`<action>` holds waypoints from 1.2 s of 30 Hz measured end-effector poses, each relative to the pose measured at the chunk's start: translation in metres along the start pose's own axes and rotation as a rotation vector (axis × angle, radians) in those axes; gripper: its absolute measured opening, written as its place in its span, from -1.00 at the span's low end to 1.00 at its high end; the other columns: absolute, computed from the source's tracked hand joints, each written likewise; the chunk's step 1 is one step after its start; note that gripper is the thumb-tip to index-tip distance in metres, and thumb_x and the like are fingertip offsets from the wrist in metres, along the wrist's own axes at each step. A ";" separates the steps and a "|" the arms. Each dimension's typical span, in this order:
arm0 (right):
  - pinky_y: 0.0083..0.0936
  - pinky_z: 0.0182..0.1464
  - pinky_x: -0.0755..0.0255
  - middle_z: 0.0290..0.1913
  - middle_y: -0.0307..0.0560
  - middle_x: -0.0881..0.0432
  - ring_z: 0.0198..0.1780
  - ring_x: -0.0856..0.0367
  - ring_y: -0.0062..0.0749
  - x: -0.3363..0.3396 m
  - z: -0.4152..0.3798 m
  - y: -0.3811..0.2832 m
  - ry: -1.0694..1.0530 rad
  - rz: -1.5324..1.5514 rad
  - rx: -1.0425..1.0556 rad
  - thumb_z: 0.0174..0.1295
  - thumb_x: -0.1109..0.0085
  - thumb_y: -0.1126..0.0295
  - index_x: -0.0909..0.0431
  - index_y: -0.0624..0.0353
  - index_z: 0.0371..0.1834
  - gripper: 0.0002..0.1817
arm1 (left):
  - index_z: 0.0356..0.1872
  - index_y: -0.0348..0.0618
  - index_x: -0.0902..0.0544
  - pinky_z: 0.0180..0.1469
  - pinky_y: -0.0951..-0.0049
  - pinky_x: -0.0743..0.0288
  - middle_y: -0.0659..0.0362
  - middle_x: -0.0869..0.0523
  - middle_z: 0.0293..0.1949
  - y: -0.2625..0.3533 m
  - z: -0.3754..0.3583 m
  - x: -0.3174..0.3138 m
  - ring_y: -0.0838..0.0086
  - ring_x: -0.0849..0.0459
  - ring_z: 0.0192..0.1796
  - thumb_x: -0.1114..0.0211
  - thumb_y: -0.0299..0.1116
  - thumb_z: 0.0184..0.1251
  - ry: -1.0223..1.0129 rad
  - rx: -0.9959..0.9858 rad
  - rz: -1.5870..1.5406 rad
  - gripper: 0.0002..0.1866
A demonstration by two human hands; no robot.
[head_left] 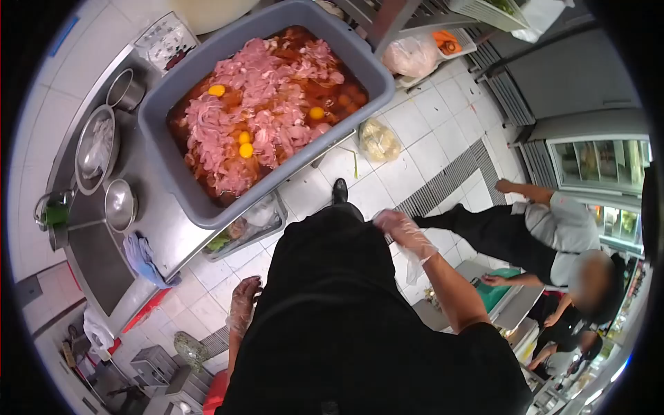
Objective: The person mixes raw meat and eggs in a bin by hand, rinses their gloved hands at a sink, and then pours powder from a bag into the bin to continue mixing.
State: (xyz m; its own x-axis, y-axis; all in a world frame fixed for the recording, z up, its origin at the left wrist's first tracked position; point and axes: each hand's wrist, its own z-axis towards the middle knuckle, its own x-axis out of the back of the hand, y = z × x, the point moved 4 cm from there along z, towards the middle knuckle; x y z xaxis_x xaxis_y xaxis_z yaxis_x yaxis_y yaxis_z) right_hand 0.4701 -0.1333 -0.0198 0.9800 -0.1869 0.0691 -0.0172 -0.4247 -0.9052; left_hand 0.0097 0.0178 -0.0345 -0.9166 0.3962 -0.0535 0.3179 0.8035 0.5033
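1. The tub sits on the bench, ahead of the person; raw meat and whole yolks lie in its reddish liquid.
2. Left hand and right hand, both in clear gloves, hang apart from the tub, fingers loosely bent, nothing seen in them.
3. Seemingly a pause in handling the meat, yolks unmixed; touching it calls for reaching over the rim.
4. No readable brands, labels or writing.

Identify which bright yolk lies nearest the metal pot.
The single yolk at the meat's upper left; the touching pair sits lower in the picture, and the other single yolk lies farther right.
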 end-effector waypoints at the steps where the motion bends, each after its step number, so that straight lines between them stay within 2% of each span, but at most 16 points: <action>1: -0.54 -0.11 -0.41 -0.29 -0.21 -0.62 -0.23 -0.49 -0.58 0.012 0.002 0.001 0.086 0.028 0.067 0.37 -0.16 0.26 -0.60 0.22 -0.23 -0.78 | 0.03 -0.20 -0.65 0.09 0.49 -0.49 0.16 -0.70 -0.05 0.006 -0.008 -0.008 0.46 -0.63 0.00 -0.32 -0.36 0.37 -0.012 -0.032 -0.014 -0.73; 3: -0.52 -0.23 -0.44 -0.36 -0.19 -0.64 -0.33 -0.54 -0.52 0.050 -0.011 -0.007 0.456 -0.265 -0.115 0.37 -0.05 0.26 -0.62 0.27 -0.28 -0.72 | -0.01 -0.26 -0.65 -0.01 0.54 -0.50 0.17 -0.71 -0.11 -0.019 0.005 -0.021 0.51 -0.64 -0.10 -0.32 -0.39 0.36 -0.075 -0.044 -0.071 -0.76; 5: -0.63 -0.23 -0.35 -0.40 -0.29 -0.54 -0.32 -0.45 -0.63 0.046 -0.001 -0.013 0.355 -0.230 -0.127 0.43 -0.09 0.24 -0.57 0.21 -0.30 -0.74 | -0.09 -0.27 -0.66 -0.07 0.57 -0.50 0.21 -0.70 -0.18 -0.039 0.026 -0.003 0.53 -0.63 -0.19 -0.26 -0.44 0.40 -0.202 -0.322 0.141 -0.84; 7: -0.59 -0.30 -0.42 -0.43 -0.26 -0.59 -0.39 -0.50 -0.62 0.029 0.016 -0.047 0.205 -0.005 -0.299 0.39 -0.15 0.21 -0.61 0.22 -0.31 -0.72 | -0.18 -0.24 -0.67 -0.12 0.56 -0.49 0.26 -0.68 -0.25 -0.021 0.018 0.007 0.55 -0.60 -0.28 -0.23 -0.46 0.42 -0.130 -0.283 0.058 -0.90; 9: -0.66 -0.32 -0.38 -0.41 -0.29 -0.59 -0.41 -0.47 -0.66 0.019 0.026 -0.101 0.188 0.116 -0.114 0.39 -0.19 0.22 -0.61 0.17 -0.33 -0.75 | -0.24 -0.19 -0.65 -0.18 0.56 -0.46 0.30 -0.64 -0.35 0.009 0.003 0.031 0.60 -0.53 -0.35 -0.23 -0.43 0.44 0.320 -0.608 0.091 -0.92; 14: -0.55 -0.19 -0.46 -0.28 -0.16 -0.64 -0.28 -0.55 -0.54 0.030 0.078 -0.259 0.350 -0.153 0.312 0.36 -0.23 0.24 -0.63 0.29 -0.16 -0.72 | -0.23 -0.34 -0.65 -0.16 0.47 -0.53 0.15 -0.64 -0.35 0.209 -0.102 0.008 0.52 -0.59 -0.28 -0.20 -0.43 0.45 0.641 -1.047 0.128 -0.84; 17: -0.42 0.09 -0.44 -0.05 0.10 -0.68 -0.03 -0.63 -0.24 0.027 0.158 -0.311 0.142 -0.591 0.317 0.26 -0.33 0.13 -0.49 0.34 0.22 -0.40 | -0.07 -0.35 -0.68 0.05 0.38 -0.54 0.03 -0.71 -0.11 0.290 -0.080 -0.039 0.36 -0.67 -0.05 -0.21 -0.39 0.42 0.424 -1.146 0.418 -0.77; 19: -0.37 0.19 -0.39 0.12 0.19 -0.58 0.16 -0.53 -0.16 0.040 0.226 -0.298 0.113 -0.840 0.258 0.18 -0.38 0.05 -0.32 0.29 0.36 -0.21 | 0.24 -0.35 -0.51 0.19 0.39 -0.48 -0.07 -0.65 0.13 0.329 -0.053 -0.081 0.33 -0.61 0.16 -0.30 -0.32 0.30 0.265 -0.860 0.253 -0.48; 21: -0.32 0.30 -0.33 0.29 0.27 -0.47 0.36 -0.42 -0.09 0.049 0.289 -0.262 0.081 -1.087 0.194 0.10 -0.43 -0.03 -0.16 0.24 0.51 0.00 | 0.41 -0.32 -0.29 0.20 0.41 -0.47 -0.07 -0.59 0.18 0.324 0.046 -0.075 0.32 -0.55 0.23 -0.35 -0.33 0.24 0.261 -0.884 0.313 -0.27; 23: -0.29 0.46 -0.15 0.53 0.25 -0.12 0.60 0.02 -0.12 0.050 0.344 -0.226 -0.066 -0.503 0.044 0.00 -0.46 -0.14 0.19 0.17 0.61 0.27 | 0.53 -0.26 0.04 0.25 0.37 -0.42 -0.05 -0.49 0.26 0.330 0.074 -0.089 0.27 -0.52 0.24 -0.40 -0.23 0.27 0.152 -0.578 0.001 -0.04; 24: -0.38 0.46 -0.18 0.58 0.18 0.02 0.63 0.20 -0.22 0.043 0.354 -0.227 -0.140 -0.433 0.035 0.10 -0.43 -0.04 0.24 0.23 0.60 0.21 | 0.53 -0.26 0.04 0.25 0.37 -0.42 -0.05 -0.49 0.26 0.336 0.078 -0.096 0.27 -0.52 0.24 -0.40 -0.23 0.27 0.168 -0.567 -0.005 -0.04; 26: -0.42 0.44 -0.21 0.57 0.14 0.00 0.61 0.09 -0.24 0.032 0.359 -0.225 -0.223 -0.329 -0.068 0.14 -0.42 0.02 0.24 0.26 0.60 0.18 | 0.55 -0.22 0.19 0.21 0.36 -0.48 -0.04 -0.50 0.25 0.341 0.083 -0.111 0.27 -0.52 0.23 -0.43 -0.19 0.24 0.120 -0.479 -0.148 0.08; 28: -0.55 0.35 -0.30 0.49 0.07 -0.21 0.47 -0.26 -0.31 0.010 0.347 -0.250 -0.293 0.106 -0.173 0.17 -0.44 0.17 0.20 0.32 0.59 0.12 | 0.53 -0.23 0.08 0.18 0.35 -0.50 -0.02 -0.51 0.24 0.349 0.090 -0.121 0.28 -0.54 0.22 -0.44 -0.18 0.24 0.164 -0.403 -0.182 0.02; 31: -0.54 0.32 -0.30 0.38 0.06 -0.38 0.35 -0.42 -0.34 -0.016 0.360 -0.270 -0.472 0.054 -0.220 0.10 -0.50 0.18 0.08 0.33 0.57 0.11 | 0.46 -0.25 -0.14 0.14 0.35 -0.54 0.01 -0.55 0.21 0.352 0.121 -0.131 0.31 -0.57 0.19 -0.43 -0.14 0.25 0.176 -0.350 -0.253 -0.13; 33: -0.46 0.37 -0.23 0.34 0.08 -0.45 0.37 -0.39 -0.31 -0.028 0.353 -0.302 -0.415 -0.144 -0.211 0.07 -0.47 -0.04 -0.13 0.30 0.52 0.06 | 0.42 -0.25 -0.26 0.11 0.34 -0.57 0.04 -0.57 0.19 0.359 0.136 -0.138 0.33 -0.58 0.17 -0.42 -0.12 0.26 0.153 -0.355 -0.297 -0.20; 36: -0.02 0.52 0.15 0.60 0.05 -0.01 0.59 0.06 -0.07 -0.039 0.368 -0.296 -0.557 -0.168 -0.382 -0.11 -0.38 -0.39 -0.29 0.11 0.48 0.14 | 0.27 -0.20 -0.48 0.14 0.35 -0.54 0.10 -0.61 0.17 0.400 0.106 -0.169 0.40 -0.62 0.14 -0.37 0.02 0.30 0.011 -0.197 -0.372 -0.35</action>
State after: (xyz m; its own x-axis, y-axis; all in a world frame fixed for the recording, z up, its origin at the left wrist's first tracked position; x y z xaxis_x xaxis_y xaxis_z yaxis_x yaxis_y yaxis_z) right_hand 0.5099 0.3255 0.0913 0.9295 0.3479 -0.1222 0.1754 -0.7089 -0.6832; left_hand 0.3180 0.3193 0.0843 -0.9630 0.0891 -0.2542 -0.0871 0.7900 0.6068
